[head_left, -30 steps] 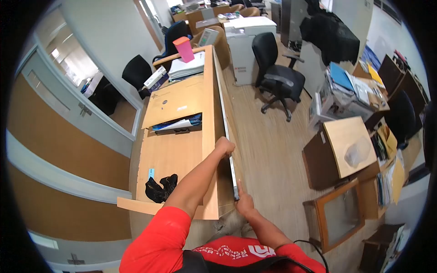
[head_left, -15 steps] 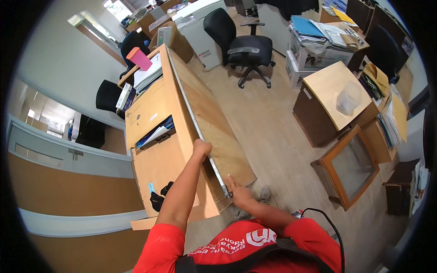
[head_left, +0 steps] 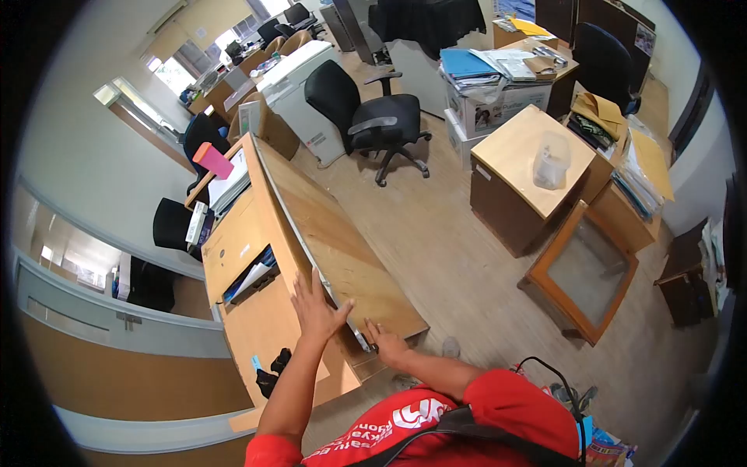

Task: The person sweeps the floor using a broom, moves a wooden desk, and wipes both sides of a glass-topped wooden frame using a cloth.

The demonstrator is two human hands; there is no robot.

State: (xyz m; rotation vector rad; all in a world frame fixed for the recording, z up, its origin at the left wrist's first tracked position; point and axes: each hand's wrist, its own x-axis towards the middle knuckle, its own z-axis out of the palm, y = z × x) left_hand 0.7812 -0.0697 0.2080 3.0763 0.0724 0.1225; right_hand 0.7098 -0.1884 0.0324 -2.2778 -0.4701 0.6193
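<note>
A long wooden panel [head_left: 334, 226] with a pale edge leans along the right side of a light wood desk [head_left: 292, 311]. My left hand [head_left: 315, 310] is spread, its fingers apart, over the seam between the desk and the panel's edge. Lower and to the right, my right hand [head_left: 387, 345] lies with extended fingers against the panel's face near its near corner. Neither hand is wrapped round anything. On the desk are a black cloth [head_left: 268, 376], an open slot with folders [head_left: 253, 274], stacked papers [head_left: 229, 185] and a pink cup [head_left: 212, 159].
A black office chair [head_left: 381, 121] stands beyond the panel, near a white machine [head_left: 307, 101]. To the right are a wooden cabinet [head_left: 529, 167] with a clear plastic container [head_left: 552, 159] on top, a glass-fronted wooden frame [head_left: 587, 268] on the floor, and boxes [head_left: 494, 105] piled with papers.
My left hand has let go of the panel's edge and opened out. My right hand stays at the near corner. The view has turned to the right.
</note>
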